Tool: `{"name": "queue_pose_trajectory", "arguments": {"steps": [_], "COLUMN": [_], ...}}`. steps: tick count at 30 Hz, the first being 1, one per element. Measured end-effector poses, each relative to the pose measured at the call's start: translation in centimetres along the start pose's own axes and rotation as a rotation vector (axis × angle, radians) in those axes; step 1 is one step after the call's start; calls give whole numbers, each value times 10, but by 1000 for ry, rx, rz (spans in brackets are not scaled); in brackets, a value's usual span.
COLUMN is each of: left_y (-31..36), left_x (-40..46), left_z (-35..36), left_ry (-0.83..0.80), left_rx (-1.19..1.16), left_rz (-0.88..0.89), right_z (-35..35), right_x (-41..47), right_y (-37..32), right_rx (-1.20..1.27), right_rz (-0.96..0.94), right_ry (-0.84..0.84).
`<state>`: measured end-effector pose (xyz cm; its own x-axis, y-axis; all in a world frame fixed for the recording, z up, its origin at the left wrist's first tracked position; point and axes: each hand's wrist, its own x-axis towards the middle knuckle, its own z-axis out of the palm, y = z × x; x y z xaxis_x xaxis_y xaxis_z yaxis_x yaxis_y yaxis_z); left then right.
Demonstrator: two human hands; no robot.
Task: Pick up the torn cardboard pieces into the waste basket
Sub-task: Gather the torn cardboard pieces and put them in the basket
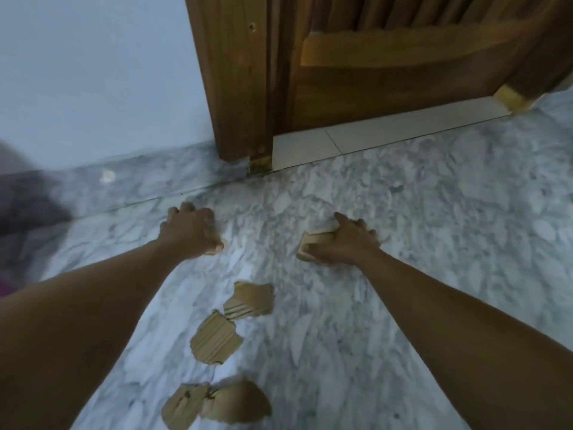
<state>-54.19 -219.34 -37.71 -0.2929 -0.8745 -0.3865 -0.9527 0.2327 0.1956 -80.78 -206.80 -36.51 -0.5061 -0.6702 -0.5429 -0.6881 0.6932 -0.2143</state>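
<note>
- Grey marble floor (403, 212) runs up to a pale wall (93, 72) and a wooden door (387, 72); no writing is legible.
- Right hand (344, 240) grips a cardboard piece (316, 242), fingers curled round it.
- Left hand (189, 231) is curled down on the floor, apparently pinching a scrap that is mostly hidden.
- Four torn cardboard pieces (217, 339) lie on the floor between the forearms.

Home interior: marble floor (403, 212), wooden door (387, 72), painted wall (93, 72)
</note>
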Motion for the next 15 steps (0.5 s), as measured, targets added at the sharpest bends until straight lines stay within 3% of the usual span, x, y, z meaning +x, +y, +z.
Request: {"name": "queue_pose_trajectory", "arguments": {"steps": [4,7,15], "left_y": [2,8,-15], "left_x": [-18,-38,-68], "left_z": [8,14,18], "left_ry": [115,160,64], "left_rx": [-156,-256,-289], "left_rz": [77,22,64], "right_z": [20,27,35], "right_x": [-19,-26,-40], "right_y": [-28,-43,-61], "right_rx": [-63,-52,-45], "right_rz": [-104,-138,-331], "right_ry": [13,-9,-168]}}
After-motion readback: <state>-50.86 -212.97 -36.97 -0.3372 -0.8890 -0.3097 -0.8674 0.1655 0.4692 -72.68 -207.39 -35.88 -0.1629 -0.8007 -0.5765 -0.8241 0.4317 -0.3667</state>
